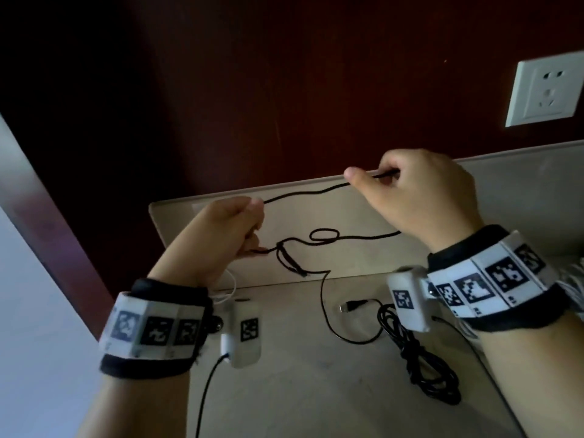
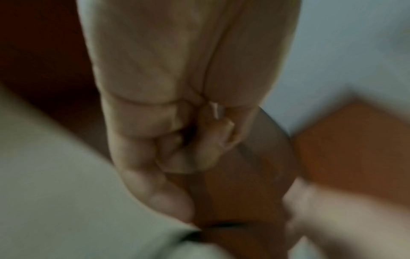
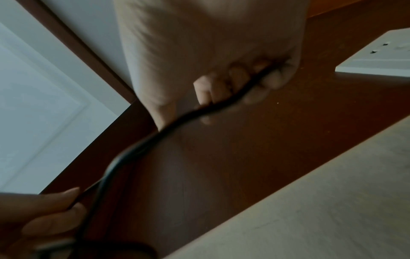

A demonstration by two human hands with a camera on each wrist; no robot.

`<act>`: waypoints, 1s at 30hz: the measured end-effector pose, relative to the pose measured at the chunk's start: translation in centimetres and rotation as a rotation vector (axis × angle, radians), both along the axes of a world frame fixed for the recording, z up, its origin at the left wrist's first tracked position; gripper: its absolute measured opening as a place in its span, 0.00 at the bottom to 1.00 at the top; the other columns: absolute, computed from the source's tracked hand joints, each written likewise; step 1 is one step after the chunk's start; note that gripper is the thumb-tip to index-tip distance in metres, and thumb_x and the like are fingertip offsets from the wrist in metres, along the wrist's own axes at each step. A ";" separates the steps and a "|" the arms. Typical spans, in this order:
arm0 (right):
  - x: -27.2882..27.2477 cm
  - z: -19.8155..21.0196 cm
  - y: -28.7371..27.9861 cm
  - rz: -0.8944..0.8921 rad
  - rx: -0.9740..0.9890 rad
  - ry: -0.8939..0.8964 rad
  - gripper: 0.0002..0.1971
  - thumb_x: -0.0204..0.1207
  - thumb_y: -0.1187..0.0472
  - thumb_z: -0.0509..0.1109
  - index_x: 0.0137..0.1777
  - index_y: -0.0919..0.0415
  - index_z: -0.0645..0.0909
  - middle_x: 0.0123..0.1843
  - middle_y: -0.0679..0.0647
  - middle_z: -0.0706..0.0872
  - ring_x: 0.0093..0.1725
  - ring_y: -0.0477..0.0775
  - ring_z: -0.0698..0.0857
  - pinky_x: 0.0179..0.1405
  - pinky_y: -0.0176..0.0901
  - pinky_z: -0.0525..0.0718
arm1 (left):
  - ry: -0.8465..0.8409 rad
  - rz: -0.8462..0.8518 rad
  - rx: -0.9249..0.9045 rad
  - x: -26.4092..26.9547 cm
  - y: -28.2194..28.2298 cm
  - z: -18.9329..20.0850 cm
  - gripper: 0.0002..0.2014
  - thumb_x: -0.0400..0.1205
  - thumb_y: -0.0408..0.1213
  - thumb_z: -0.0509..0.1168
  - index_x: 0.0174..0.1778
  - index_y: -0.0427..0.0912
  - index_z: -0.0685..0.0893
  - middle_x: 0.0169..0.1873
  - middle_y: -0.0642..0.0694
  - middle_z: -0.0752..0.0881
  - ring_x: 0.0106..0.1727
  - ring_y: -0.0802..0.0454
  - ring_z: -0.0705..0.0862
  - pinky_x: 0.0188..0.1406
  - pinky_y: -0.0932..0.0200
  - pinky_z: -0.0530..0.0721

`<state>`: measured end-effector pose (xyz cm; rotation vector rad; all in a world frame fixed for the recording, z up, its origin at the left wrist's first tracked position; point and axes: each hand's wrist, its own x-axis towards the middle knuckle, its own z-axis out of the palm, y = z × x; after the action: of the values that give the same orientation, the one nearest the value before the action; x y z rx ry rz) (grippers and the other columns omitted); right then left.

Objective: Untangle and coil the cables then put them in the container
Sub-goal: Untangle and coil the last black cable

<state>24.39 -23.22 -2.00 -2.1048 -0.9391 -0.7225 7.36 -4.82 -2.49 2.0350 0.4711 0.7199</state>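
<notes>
Wood panelling [image 1: 284,74], dark red-brown, fills the wall behind the pale table [image 1: 300,390], with a white wall socket [image 1: 546,90] at upper right. A pale, shallow container [image 1: 363,257] with a raised rim sits at the back of the table. Both hands are raised above it, a thin black cable [image 1: 303,194] stretched between them: the left hand [image 1: 221,235] has its fingers curled shut around one part, the right hand [image 1: 423,197] pinches another between thumb and curled fingers. Below them the cable sags into a small loop [image 1: 324,236] and a kinked fold before trailing down to the table. A second black cable [image 1: 420,352] lies bundled at right, its USB plug [image 1: 350,306] free. To do this step well, I would draw the hands apart gently, letting the loop slip open rather than tighten into a knot.
</notes>
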 end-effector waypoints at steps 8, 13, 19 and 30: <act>-2.8 0.2 0.7 0.338 0.050 0.091 0.24 0.73 0.33 0.64 0.57 0.51 0.77 0.54 0.46 0.81 0.53 0.46 0.81 0.51 0.43 0.81 | -0.138 -0.087 -0.308 1.0 -2.0 0.4 0.15 0.91 0.41 0.52 0.41 0.40 0.74 0.28 0.49 0.65 0.28 0.55 0.62 0.37 0.54 0.89; -7.1 0.6 0.4 0.451 -0.178 -0.021 0.18 0.70 0.34 0.70 0.47 0.48 0.78 0.40 0.42 0.84 0.38 0.41 0.82 0.38 0.42 0.83 | -0.175 -0.049 -0.228 1.0 -2.4 0.4 0.16 0.91 0.40 0.54 0.37 0.40 0.74 0.28 0.46 0.65 0.28 0.53 0.64 0.34 0.57 0.88; -5.6 -1.8 2.1 0.379 -0.395 -0.070 0.06 0.82 0.50 0.68 0.52 0.47 0.85 0.40 0.41 0.82 0.43 0.47 0.85 0.37 0.42 0.77 | -0.123 -0.063 -0.094 0.6 -2.5 0.4 0.19 0.91 0.42 0.54 0.34 0.44 0.73 0.24 0.53 0.66 0.23 0.57 0.65 0.36 0.54 0.83; -4.1 -0.5 1.5 0.422 0.087 0.119 0.17 0.85 0.57 0.62 0.39 0.62 0.87 0.29 0.49 0.89 0.29 0.43 0.88 0.29 0.52 0.87 | -0.243 0.201 0.119 1.6 -3.7 -0.2 0.30 0.73 0.62 0.72 0.65 0.55 0.68 0.61 0.49 0.79 0.60 0.55 0.83 0.55 0.59 0.84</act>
<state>20.30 -21.77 -2.47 -1.7697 -1.2092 -0.4085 8.92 -8.50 -2.69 1.9931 0.5053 1.1264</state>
